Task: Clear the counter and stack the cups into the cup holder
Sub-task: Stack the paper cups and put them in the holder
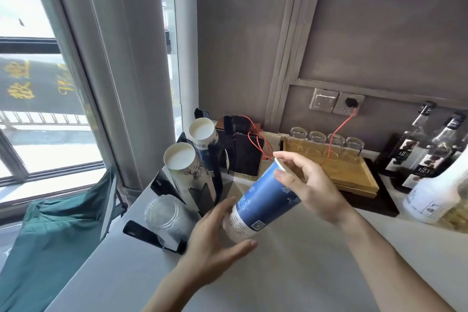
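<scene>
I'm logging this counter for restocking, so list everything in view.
blue paper cup: one, blue and white, tilted, held above counter
paper cup stacks: two, white, in black cup holder
clear plastic cups: one stack, holder's near slot
glasses: four, clear, upside down on wooden tray
bottles: several, right edge
red cable: one, from wall socket
left hand: grip at cup's base
right hand: grip at cup's rim

Dark glass syrup bottle [428, 159] label reads "1883", approx. QR code on white band of blue paper cup [263, 200]. Yellow characters on dark outdoor banner [33, 83], unreadable.
</scene>
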